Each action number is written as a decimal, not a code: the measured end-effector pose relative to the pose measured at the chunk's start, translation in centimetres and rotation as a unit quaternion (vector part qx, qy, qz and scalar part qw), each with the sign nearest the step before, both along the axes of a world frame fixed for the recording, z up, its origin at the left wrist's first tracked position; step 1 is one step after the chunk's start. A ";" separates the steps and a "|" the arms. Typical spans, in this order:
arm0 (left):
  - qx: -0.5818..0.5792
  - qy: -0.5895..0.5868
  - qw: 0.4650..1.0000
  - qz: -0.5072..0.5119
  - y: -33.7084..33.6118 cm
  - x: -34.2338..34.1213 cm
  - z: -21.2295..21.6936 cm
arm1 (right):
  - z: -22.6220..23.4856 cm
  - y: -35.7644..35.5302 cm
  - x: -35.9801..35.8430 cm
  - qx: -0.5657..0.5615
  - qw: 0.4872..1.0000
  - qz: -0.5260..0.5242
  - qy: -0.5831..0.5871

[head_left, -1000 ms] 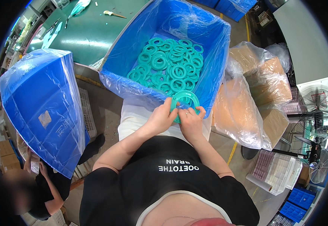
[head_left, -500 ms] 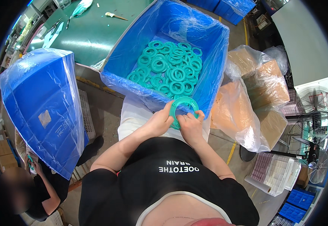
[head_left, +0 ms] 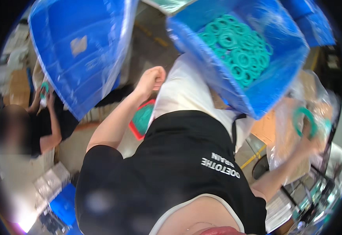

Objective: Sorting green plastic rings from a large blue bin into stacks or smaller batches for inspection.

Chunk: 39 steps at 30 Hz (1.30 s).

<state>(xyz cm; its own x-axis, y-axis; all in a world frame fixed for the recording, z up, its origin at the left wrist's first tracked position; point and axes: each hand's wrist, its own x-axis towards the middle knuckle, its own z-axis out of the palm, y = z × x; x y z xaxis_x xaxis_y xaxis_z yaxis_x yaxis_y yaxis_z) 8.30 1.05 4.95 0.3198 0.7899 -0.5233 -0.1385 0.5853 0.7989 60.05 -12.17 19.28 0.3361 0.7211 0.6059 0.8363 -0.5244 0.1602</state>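
Note:
My right hand (head_left: 313, 144) is stretched far out to the right and holds a green ring (head_left: 305, 122) by its edge; motion smears both. The ring is in front of the bagged cardboard boxes. My left hand (head_left: 153, 79) hangs beside my left thigh with its fingers curled in, and nothing shows in it. A large blue bin (head_left: 269, 94) lined with clear plastic stands ahead of me, with a heap of green rings (head_left: 241, 58) inside. Below my left forearm is a red-rimmed tray (head_left: 136, 132) with green contents that I cannot make out.
Another blue bin (head_left: 80, 58) under clear plastic stands at the left. Beyond it a person (head_left: 49, 137) holds a small green ring (head_left: 44, 89). Cardboard boxes (head_left: 265, 127) in clear plastic are at the right. More blue bins (head_left: 312, 23) stand at the far right.
My hands have parted: the right has carried the green ring out to the right, and the left has let go and moved down-left. The view has turned, showing the red-rimmed tray.

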 end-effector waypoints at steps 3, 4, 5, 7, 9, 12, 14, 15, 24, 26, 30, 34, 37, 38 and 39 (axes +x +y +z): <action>-0.075 0.183 0.978 0.071 -6.3 -8.9 -7.9 | -0.1 -2.1 13.0 -0.020 0.975 -0.191 -0.112; -0.102 0.203 0.971 0.072 -9.2 -11.8 -10.7 | -0.3 -1.6 13.6 -0.043 0.969 -0.241 -0.022; -0.149 0.246 0.955 0.074 -11.1 -13.4 -12.8 | -2.4 -2.2 19.0 -0.047 0.971 -0.231 -0.023; -0.204 0.294 0.929 0.093 -15.6 -16.7 -16.6 | -7.2 -3.3 24.1 -0.215 0.961 -0.158 0.080; -0.306 0.303 0.895 0.113 -18.9 -18.5 -20.2 | -9.4 -4.7 30.9 -0.371 0.910 -0.091 0.160; -0.364 0.405 0.837 0.061 -16.9 -16.5 -18.5 | -7.8 -3.5 29.5 -0.213 0.925 0.026 0.314; -0.266 0.511 0.816 0.045 -16.8 -20.5 -19.9 | -5.4 2.6 19.6 -0.186 0.906 0.069 0.373; -0.158 0.596 0.787 0.014 -16.2 -21.7 -20.5 | -4.5 5.0 16.6 -0.184 0.893 0.115 0.395; 0.678 0.449 0.582 0.001 15.3 4.5 7.1 | -2.9 15.8 -1.8 -0.276 0.806 0.299 0.429; 0.643 0.533 0.548 -0.055 20.9 6.6 5.4 | -4.9 18.0 -4.7 -0.302 0.795 0.362 0.382; 0.515 0.663 0.523 -0.147 28.8 8.5 2.2 | -9.8 21.1 -6.5 -0.386 0.766 0.393 0.331; 0.566 0.608 0.543 -0.125 32.3 11.1 2.4 | -15.8 25.3 -4.7 -0.473 0.772 0.345 0.246; 0.577 0.601 0.542 -0.106 33.4 11.6 2.7 | -22.6 29.5 -2.9 -0.512 0.778 0.267 0.245; 0.572 0.602 0.546 -0.109 33.4 11.7 2.9 | -25.4 30.7 -1.8 -0.518 0.774 0.268 0.247; 0.579 0.601 0.541 -0.108 33.6 11.8 3.0 | -28.7 31.7 -0.7 -0.503 0.779 0.217 0.306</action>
